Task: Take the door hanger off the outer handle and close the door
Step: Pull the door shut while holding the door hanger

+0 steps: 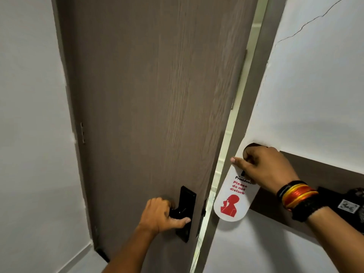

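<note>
Brown wood-grain door (149,107), ajar by a narrow gap at its right edge; white door hanger (229,201) off the handle.
Left hand (159,214): grip wrapped around the black lever handle (178,212) on its black lock plate (186,196). Right hand (264,168): grip pinched on the hanger's top by its hole, held in front of the door frame (250,107) and white wall (315,95); red "Please do not disturb" print faces the camera. Banded wrist (297,196).
</note>
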